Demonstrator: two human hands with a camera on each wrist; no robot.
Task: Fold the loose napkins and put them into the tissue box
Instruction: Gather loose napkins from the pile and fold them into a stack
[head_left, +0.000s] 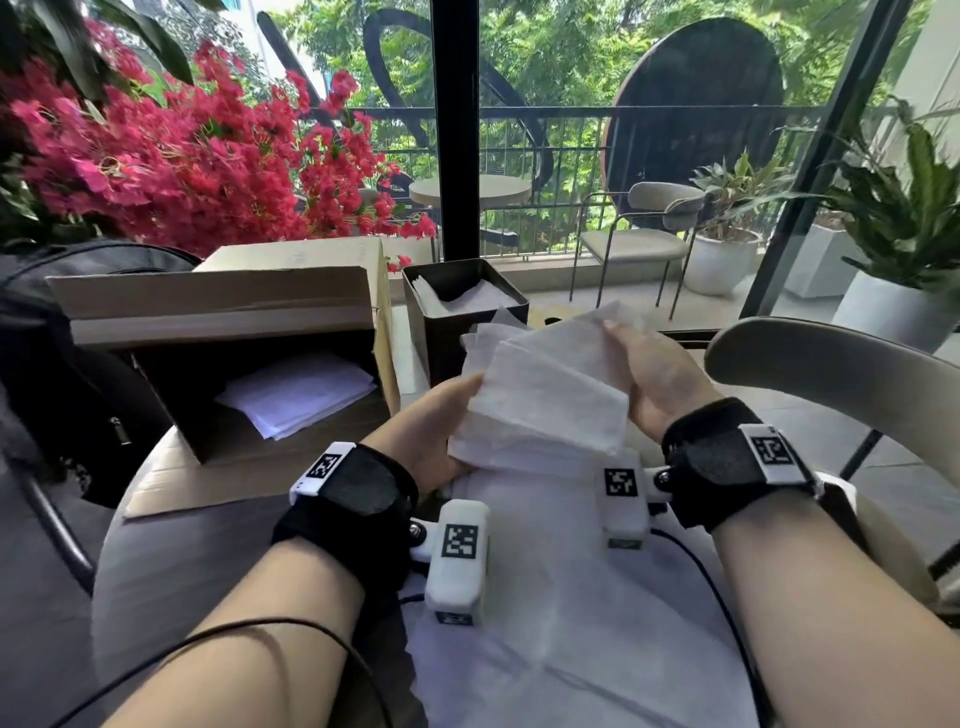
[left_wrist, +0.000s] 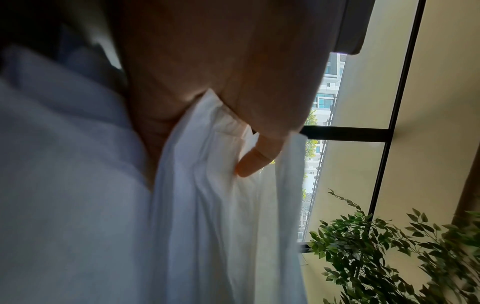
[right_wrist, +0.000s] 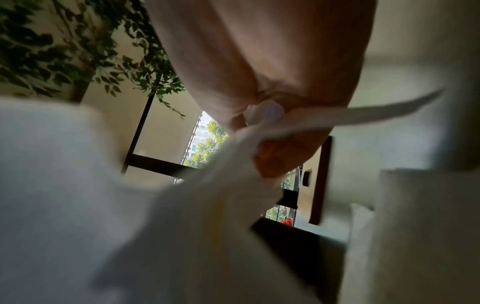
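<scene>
A folded bundle of white napkins (head_left: 545, 395) is held up between both hands above the table. My left hand (head_left: 441, 426) grips its near left edge; in the left wrist view the thumb (left_wrist: 255, 158) presses into the napkins (left_wrist: 221, 195). My right hand (head_left: 654, 379) pinches the far right edge, and the right wrist view, blurred, shows its fingers (right_wrist: 280, 156) closed on the white paper (right_wrist: 221, 185). The dark square tissue box (head_left: 457, 317) stands just behind the bundle, open on top, with white napkins (head_left: 467, 299) inside. More loose white napkins (head_left: 545, 571) lie spread on the table under my wrists.
An open cardboard box (head_left: 234, 353) lying on its side at left holds a stack of white sheets (head_left: 296, 395). A black bag (head_left: 62, 338) sits at far left, red flowers (head_left: 182, 156) behind. A beige chair back (head_left: 831, 364) curves at right. Cables (head_left: 717, 582) trail from the wrist cameras.
</scene>
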